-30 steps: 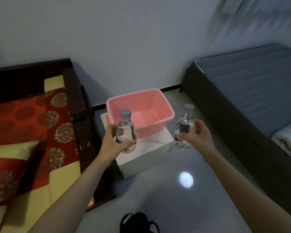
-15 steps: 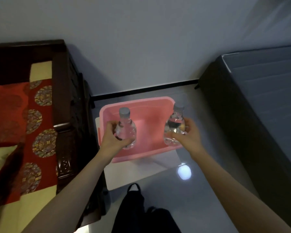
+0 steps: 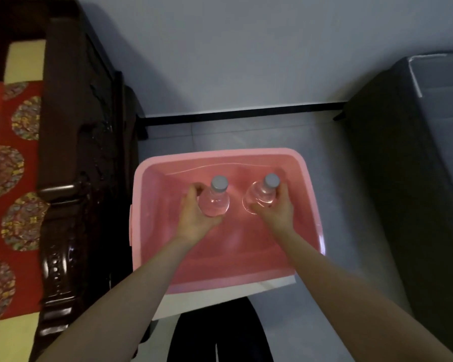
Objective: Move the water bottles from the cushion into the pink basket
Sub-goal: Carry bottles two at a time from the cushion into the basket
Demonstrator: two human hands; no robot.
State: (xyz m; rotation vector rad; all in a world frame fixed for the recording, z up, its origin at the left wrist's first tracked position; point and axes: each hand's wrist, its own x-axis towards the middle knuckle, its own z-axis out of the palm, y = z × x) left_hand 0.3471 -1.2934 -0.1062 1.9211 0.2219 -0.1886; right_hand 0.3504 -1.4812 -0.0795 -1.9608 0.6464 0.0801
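The pink basket (image 3: 139, 205) lies directly below me on a white box (image 3: 178, 304). Both my hands are inside it. My left hand (image 3: 194, 218) grips a clear water bottle with a grey cap (image 3: 216, 197), held upright over the basket's left half. My right hand (image 3: 277, 210) grips a second clear bottle (image 3: 262, 197), also upright, over the right half. I cannot tell whether the bottles touch the basket floor. The red and yellow cushion (image 3: 11, 178) lies far left.
A dark carved wooden bench frame (image 3: 71, 178) runs along the left beside the basket. A dark grey mattress (image 3: 416, 165) fills the right side. Grey floor (image 3: 338, 178) lies between, with a grey wall behind. My dark trousers (image 3: 220, 333) show at the bottom.
I stepped closer and tilted my view down. Both hands carried the bottles forward and lowered them from in front of the basket to inside it.
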